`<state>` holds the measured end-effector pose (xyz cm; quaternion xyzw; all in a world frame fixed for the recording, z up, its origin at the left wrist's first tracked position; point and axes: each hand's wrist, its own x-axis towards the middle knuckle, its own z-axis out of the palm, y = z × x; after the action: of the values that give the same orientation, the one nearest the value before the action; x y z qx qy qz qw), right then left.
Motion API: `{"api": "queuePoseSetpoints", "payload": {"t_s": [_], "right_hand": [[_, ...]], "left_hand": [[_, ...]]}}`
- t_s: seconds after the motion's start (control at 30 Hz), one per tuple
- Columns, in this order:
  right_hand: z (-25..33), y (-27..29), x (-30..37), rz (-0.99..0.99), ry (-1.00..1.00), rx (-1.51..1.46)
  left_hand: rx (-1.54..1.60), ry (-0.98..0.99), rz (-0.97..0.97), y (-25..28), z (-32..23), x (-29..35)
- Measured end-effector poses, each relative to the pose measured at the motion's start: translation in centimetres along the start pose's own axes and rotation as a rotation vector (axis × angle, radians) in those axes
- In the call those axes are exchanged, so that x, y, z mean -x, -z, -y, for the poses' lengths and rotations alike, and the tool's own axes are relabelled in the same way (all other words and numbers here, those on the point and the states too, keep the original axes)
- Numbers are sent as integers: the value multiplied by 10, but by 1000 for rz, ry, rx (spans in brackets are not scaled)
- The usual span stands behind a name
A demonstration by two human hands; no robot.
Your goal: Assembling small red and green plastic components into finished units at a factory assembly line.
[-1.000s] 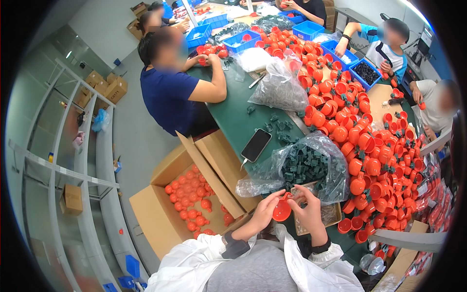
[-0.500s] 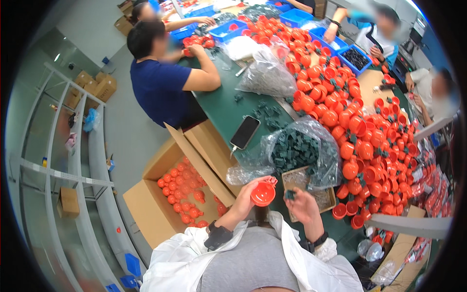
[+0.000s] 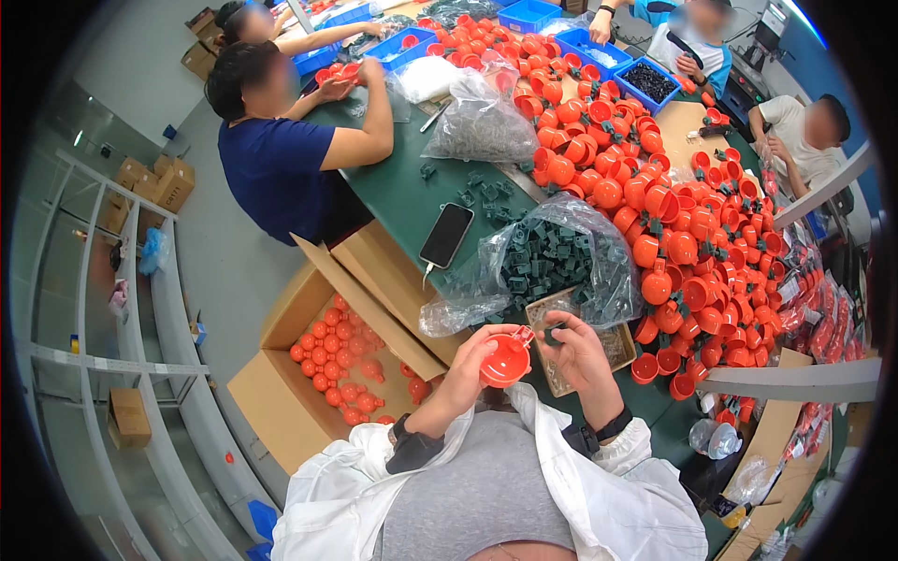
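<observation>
My left hand (image 3: 466, 372) is closed around a round red plastic cup (image 3: 503, 370), its hollow side showing and its narrow neck pointing toward my right hand. Between the fingertips of my right hand (image 3: 582, 357) is a small dark green plastic clip (image 3: 554, 334), held close beside the cup's neck; whether the two touch I cannot tell. Beyond my hands lies a clear plastic bag (image 3: 613, 271) spilling many dark green clips (image 3: 547, 257). A shallow tray (image 3: 617, 351) of small clear pieces sits behind my right hand.
A big pile of red cups with green clips (image 3: 692, 252) covers the table's right side. An open carton (image 3: 267, 402) of red cups stands at left. A phone (image 3: 447, 234) with a cable lies on the green table (image 3: 393, 192). Several co-workers sit around, one in navy (image 3: 271, 154).
My hands have come closer together, bringing the green clip up to the cup's neck. The cup has tilted in my left hand. The whole view has shifted slightly.
</observation>
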<state>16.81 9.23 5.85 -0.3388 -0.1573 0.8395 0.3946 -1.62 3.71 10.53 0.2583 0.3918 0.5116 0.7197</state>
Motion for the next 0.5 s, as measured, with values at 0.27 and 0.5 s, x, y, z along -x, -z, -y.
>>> {"api": "queuePoseSetpoints", "payload": {"t_s": [0.27, 0.5], "right_hand": [[8, -29, 10, 27, 228, 353], [12, -40, 17, -55, 168, 554]], "left_hand": [[-228, -101, 0, 3, 0, 6], [-158, -97, 0, -1, -4, 9]]}}
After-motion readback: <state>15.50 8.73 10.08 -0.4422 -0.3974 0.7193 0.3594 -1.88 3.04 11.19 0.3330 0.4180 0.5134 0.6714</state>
